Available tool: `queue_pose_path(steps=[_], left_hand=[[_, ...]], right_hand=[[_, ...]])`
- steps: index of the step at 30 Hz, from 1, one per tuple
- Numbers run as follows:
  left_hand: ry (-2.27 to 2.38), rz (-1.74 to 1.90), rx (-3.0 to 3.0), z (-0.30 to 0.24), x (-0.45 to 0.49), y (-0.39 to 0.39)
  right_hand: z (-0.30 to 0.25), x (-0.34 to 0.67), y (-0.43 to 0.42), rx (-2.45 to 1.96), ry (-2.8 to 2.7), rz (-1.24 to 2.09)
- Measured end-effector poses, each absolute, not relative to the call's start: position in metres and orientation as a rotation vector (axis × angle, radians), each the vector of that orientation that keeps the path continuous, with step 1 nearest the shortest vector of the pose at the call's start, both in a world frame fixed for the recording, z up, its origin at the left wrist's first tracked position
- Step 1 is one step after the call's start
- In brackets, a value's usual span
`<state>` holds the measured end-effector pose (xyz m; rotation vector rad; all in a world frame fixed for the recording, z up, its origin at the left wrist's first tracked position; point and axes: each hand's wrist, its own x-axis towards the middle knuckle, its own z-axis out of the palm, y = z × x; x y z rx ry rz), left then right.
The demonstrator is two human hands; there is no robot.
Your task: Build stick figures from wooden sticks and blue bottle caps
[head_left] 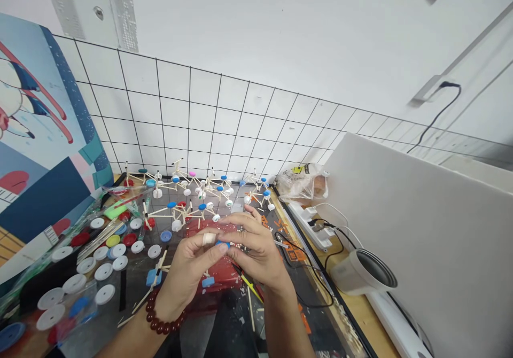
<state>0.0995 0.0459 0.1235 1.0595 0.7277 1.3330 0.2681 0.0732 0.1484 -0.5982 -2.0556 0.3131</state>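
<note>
My left hand [188, 270], with a bandaged finger and a brown bead bracelet at the wrist, pinches a small blue bottle cap [223, 244]. My right hand [256, 248] meets it from the right, fingers curled close around the same cap. Both hands hover over a dark glass table top [224, 326]. Behind them stand several stick-and-cap models [200, 195] built from thin wooden sticks and blue, white and red caps.
Loose white, red and blue caps [100, 264] lie on plastic at the left. A power strip [310, 224] with cables, a white cup on its side [363, 272] and a plastic bag [302, 181] sit at the right. A white panel [433, 230] borders the right side; a tiled wall stands behind.
</note>
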Motion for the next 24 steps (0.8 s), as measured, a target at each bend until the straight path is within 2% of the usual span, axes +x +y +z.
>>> queue_pose_path(steps=[18, 24], left_hand=[[0.818, 1.337, 1.161, 0.139, 0.086, 0.043], [1.18, 1.677, 1.219, 0.145, 0.037, 0.022]], right_hand=[[0.15, 0.268, 0.072, -0.603, -2.01, 0.312], [0.142, 0.266, 0.082, -0.627, -1.813, 0.476]])
